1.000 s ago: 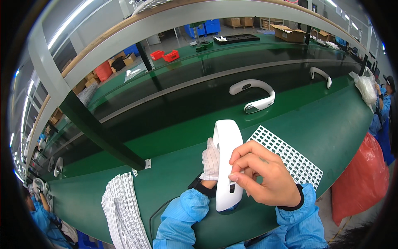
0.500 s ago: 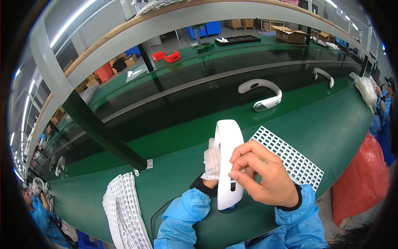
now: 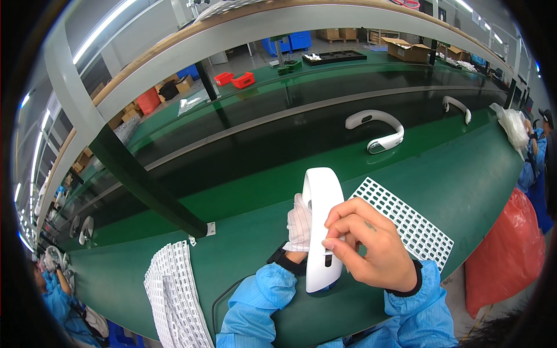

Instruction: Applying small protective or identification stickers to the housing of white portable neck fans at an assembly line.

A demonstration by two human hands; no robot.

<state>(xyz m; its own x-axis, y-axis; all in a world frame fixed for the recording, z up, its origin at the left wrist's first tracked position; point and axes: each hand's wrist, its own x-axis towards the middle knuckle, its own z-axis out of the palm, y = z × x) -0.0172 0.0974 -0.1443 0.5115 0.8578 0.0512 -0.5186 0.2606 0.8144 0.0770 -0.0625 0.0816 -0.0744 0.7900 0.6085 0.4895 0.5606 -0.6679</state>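
A white curved neck fan (image 3: 323, 232) stands on end over the green table, its lower end toward me. My left hand (image 3: 299, 225), in a pale striped glove, is closed around it from behind, most of its fingers hidden by the fan. My bare right hand (image 3: 366, 240) has thumb and fingertips pinched together against the fan's face, just above a small dark slot. A small pale edge shows at the pinch, too small to name. Right of the fan, a white sheet with rows of oval cut-outs (image 3: 403, 223) lies flat, partly behind my right hand.
Overlapping white perforated sheets (image 3: 174, 296) lie at the left. Beyond, a dark conveyor belt (image 3: 255, 151) carries more neck fans (image 3: 385, 144). A green post (image 3: 151, 182) rises at left from the table. A red plastic bag (image 3: 505, 255) stands right; co-workers are at both edges.
The neck fans on the conveyor have moved to the right. My hands and the held fan have shifted very slightly right in the picture, with the same grip and pinch.
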